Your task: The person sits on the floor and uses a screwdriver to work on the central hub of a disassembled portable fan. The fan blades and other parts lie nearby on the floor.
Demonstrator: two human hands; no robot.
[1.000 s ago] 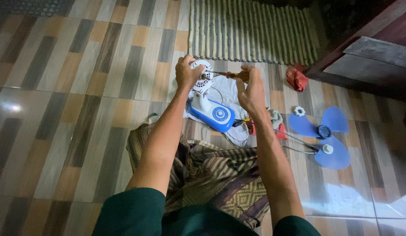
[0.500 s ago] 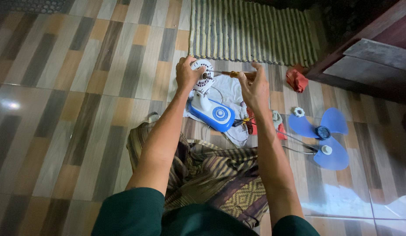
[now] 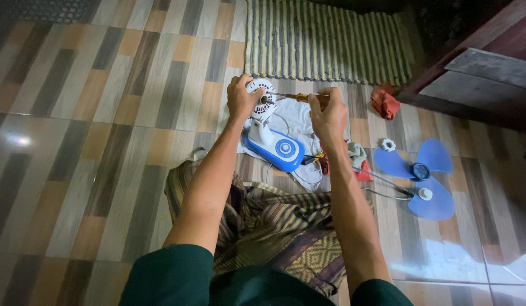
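Down on the tiled floor (image 3: 76,141), a small fan is being worked on. The left hand (image 3: 240,99) is wrapped around the white motor housing (image 3: 262,101) of the fan, fingers curled over its round vented face, thumb on the near side. The housing is held tilted up off a white cloth (image 3: 291,122), which is spread on the tiles. Just below it, the blue and white fan base (image 3: 274,148) is seen lying on that cloth, its round dial facing up.

The right hand (image 3: 328,113) is closed in a fist around the amber handle of a screwdriver (image 3: 300,97). The metal shaft is laid nearly level and is pointed left, with its tip set against the centre of the motor housing. Whether the tip is seated in a screw cannot be told from here.

To the right, well apart from the hands, a blue fan blade (image 3: 424,170) is laid flat on the tiles, with a white round cap (image 3: 425,194) resting on it near the hub. A small white nut (image 3: 388,145) is seen just beside the blade. A crumpled red rag (image 3: 385,103) is lying further back, near a dark wooden door (image 3: 489,62). A striped woven mat (image 3: 325,37) is spread beyond the fan. A patterned sarong (image 3: 274,226) is draped over the person's legs, in the foreground between both forearms.
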